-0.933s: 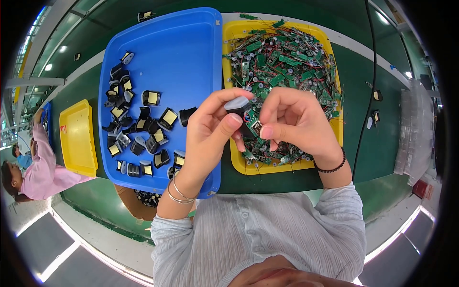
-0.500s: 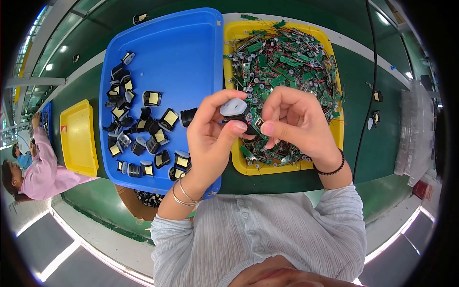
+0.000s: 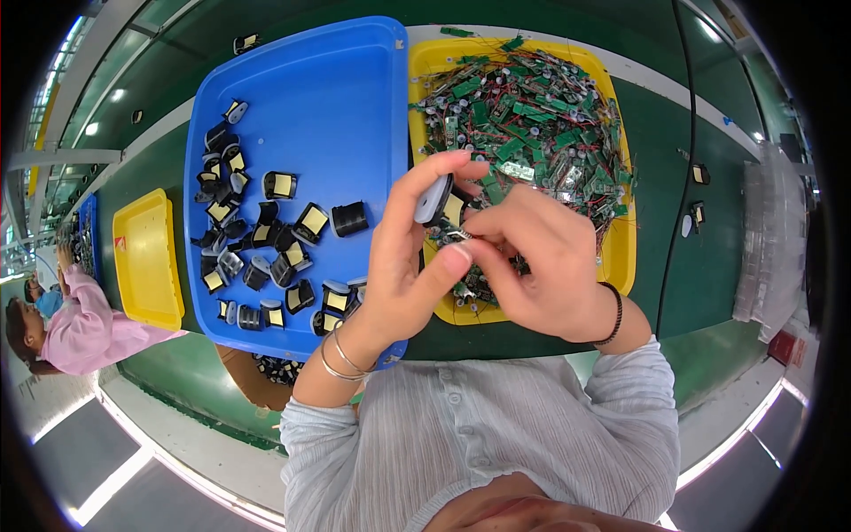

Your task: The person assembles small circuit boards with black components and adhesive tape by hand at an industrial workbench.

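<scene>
Head view: blue tray beside yellow tray

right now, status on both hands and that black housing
Left hand pinching black housing. Right hand pressing small circuit board at it. Both above yellow tray of boards; nothing blocking.

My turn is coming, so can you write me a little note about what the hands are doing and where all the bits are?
Left hand: fingers pinch a small dark plastic housing.
Right hand: fingers hold a small circuit board against that housing.
Blue tray: about two dozen housings lie loose in its left half.
Yellow tray: a heap of green circuit boards remains.
</scene>
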{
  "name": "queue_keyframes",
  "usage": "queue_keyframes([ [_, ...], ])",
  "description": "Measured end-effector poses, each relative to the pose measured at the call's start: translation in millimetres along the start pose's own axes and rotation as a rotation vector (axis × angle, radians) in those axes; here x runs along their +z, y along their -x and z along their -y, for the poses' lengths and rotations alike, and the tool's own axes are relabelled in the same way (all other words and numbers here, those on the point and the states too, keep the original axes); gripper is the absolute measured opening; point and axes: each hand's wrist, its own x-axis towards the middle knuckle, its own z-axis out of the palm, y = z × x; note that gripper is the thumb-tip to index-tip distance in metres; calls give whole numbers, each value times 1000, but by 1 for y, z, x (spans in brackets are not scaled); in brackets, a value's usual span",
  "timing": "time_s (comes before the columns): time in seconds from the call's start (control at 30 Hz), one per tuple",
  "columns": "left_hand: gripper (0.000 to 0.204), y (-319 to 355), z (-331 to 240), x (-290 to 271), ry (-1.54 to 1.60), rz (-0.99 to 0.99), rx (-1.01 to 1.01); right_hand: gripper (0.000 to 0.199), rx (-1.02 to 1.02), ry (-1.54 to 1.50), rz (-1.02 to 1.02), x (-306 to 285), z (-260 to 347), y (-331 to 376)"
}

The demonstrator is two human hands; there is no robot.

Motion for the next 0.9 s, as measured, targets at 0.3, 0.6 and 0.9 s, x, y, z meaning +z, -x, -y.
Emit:
queue_keyframes([
  [0.3,44,1,-10,-9,91,30,-57,13,24,-83,69,-8,3,-2],
  [0.6,53,4,-17,-6,-189,23,14,8,188,-367,105,-12,4,-2],
  [0.9,41,1,-13,-16,-709,-61,297,10,128,-329,118,-6,-1,-6],
])
